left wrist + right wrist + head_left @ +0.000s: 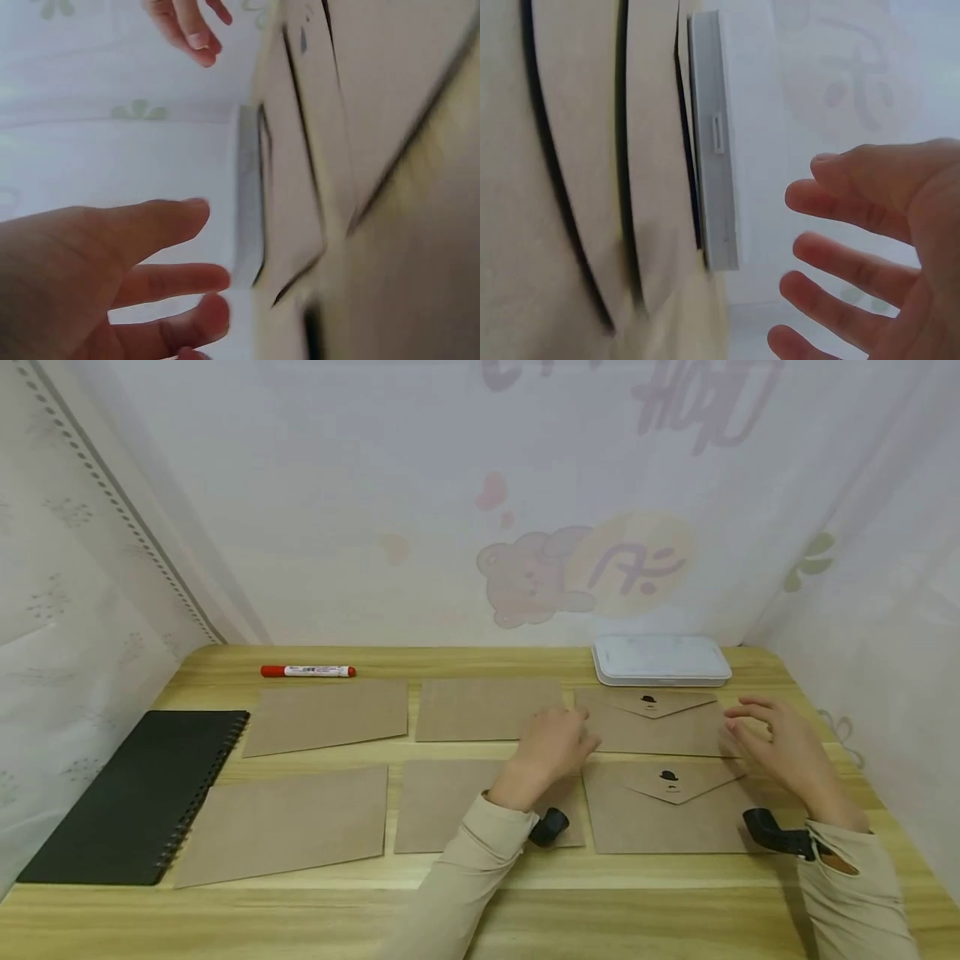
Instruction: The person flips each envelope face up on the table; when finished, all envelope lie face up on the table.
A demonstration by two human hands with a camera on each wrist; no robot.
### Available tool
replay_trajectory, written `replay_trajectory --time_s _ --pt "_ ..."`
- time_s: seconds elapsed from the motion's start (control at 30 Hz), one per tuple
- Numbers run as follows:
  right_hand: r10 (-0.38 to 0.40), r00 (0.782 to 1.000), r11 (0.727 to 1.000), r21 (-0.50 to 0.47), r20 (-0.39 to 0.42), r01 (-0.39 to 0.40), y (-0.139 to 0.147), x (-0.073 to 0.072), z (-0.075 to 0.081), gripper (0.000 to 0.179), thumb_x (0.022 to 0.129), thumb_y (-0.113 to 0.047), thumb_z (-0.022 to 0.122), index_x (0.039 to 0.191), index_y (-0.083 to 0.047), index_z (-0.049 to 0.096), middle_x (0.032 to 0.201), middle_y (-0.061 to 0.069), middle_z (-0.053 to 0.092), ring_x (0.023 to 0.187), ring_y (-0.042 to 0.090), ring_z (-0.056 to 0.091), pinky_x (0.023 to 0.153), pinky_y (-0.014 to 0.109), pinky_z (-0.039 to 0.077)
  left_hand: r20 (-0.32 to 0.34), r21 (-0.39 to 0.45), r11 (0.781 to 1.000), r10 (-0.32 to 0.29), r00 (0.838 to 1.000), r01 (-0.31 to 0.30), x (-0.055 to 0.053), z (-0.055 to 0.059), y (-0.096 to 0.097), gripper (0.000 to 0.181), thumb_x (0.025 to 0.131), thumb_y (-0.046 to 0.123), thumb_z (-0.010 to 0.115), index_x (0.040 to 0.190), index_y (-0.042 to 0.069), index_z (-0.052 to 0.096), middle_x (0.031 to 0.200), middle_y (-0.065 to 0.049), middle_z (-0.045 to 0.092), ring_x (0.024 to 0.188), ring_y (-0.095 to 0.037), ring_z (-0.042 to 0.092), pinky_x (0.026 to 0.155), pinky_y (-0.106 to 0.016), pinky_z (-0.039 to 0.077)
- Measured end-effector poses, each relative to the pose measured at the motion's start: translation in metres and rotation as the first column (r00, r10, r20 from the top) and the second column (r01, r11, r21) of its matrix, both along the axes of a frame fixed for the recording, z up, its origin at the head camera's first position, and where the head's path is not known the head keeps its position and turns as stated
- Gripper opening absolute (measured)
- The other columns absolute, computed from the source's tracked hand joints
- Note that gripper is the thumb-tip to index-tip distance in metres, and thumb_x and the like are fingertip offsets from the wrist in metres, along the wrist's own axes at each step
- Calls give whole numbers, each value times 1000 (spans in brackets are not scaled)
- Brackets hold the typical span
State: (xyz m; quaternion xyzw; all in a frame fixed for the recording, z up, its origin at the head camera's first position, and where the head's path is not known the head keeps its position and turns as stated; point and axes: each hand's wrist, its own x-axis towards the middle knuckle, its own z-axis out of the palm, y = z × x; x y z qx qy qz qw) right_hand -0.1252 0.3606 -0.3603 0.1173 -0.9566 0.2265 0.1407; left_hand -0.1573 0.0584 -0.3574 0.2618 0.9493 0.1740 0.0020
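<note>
My left hand (551, 743) is over the gap between the upper middle kraft envelope (480, 710) and the upper right envelope (607, 731), its fingers loosely bent with nothing between them. At that envelope's right end hovers my right hand (783, 752), also holding nothing; its fingers look spread and relaxed in the right wrist view. The upper right envelope lies flap side up, with a small black hat print on the flap. Below it is a lower right envelope (645, 831) with the same flap and print. My left forearm partly covers the lower middle envelope (442, 802).
Two more envelopes lie at left, an upper one (330, 718) and a lower one (292, 822), flapless sides up. Beside them is a black spiral notebook (135, 793). A red marker (307, 671) and a white case (662, 660) lie along the back, before a curtain (337, 485).
</note>
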Motion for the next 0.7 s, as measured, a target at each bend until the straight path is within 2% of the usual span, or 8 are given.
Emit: replay_trajectory --time_s 0.1,0.23,0.33,0.37,0.47,0.57,0.7 --pt "30 999 1000 4 -14 -30 -6 0 3 21 93 -12 57 102 6 64 119 31 49 105 51 44 72 59 40 -3 -8 1000 -15 1000 15 13 10 -27 36 92 31 58 120 8 61 114 -7 63 104 -25 59 88 -38 45" --pt "65 997 998 -19 -50 -66 -18 2 9 19 91 -10 59 102 5 64 119 29 50 104 50 46 73 60 41 -57 -53 997 -57 997 54 41 28 -71 40 92 33 59 123 7 59 110 -10 62 102 -26 56 87 -40 44" --pt "70 994 996 -46 -79 -74 -30 6 16 17 90 -10 61 101 1 66 122 23 52 107 46 47 84 37 44 -89 -61 993 -109 990 104 59 34 -107 41 89 32 63 120 6 60 98 -8 62 89 -23 55 73 -33 47" --pt "77 993 995 -52 -92 -82 -35 7 19 17 89 -10 62 101 0 67 122 21 52 107 44 49 84 29 42 -97 -59 991 -124 988 118 63 33 -118 41 88 32 65 119 6 61 95 -7 61 86 -22 54 69 -32 46" --pt "124 983 990 -49 -136 -131 -53 10 27 17 86 -9 66 102 -4 68 121 16 55 107 40 51 78 17 33 -89 -4 989 -151 985 151 69 23 -152 42 84 31 69 117 6 62 94 -5 59 83 -19 50 67 -31 44" --pt "223 960 973 -27 -170 -231 -72 13 30 22 83 -7 69 105 -6 67 118 14 57 106 35 52 82 16 34 -84 51 985 -162 983 167 71 10 -180 45 81 32 73 116 5 63 106 -7 59 96 -21 53 79 -37 45" --pt "345 928 935 -32 -139 -353 -102 19 28 29 79 -4 72 108 -7 65 116 10 59 108 30 52 91 11 29 -79 83 979 -180 981 186 69 1 -203 53 77 34 75 119 4 60 124 -14 54 112 -28 52 92 -44 42"
